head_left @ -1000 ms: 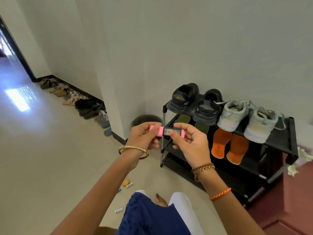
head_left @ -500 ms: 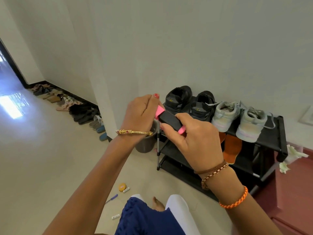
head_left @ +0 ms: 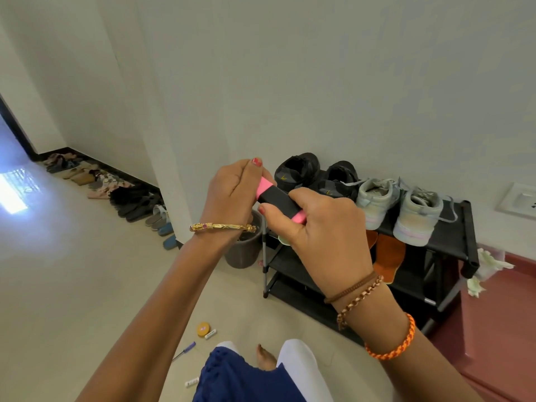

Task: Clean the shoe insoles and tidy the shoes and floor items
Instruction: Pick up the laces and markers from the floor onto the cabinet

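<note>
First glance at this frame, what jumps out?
Dead centre, the left hand and right hand both grip a pink-and-black marker, raised in front of the view. Behind them a black shoe rack against the wall carries black and pale sneakers, with orange insoles one shelf down.

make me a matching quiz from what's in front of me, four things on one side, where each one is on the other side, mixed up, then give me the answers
Things:
1. pink and black marker
2. grey sneakers
3. orange insoles
4. yellow round tin

Places:
A. on the floor near the person's feet
B. held between the left hand and right hand
C. on the top shelf of the black shoe rack
D. leaning on the shelf below the top one

Pairs: 1-B, 2-C, 3-D, 4-A
</note>
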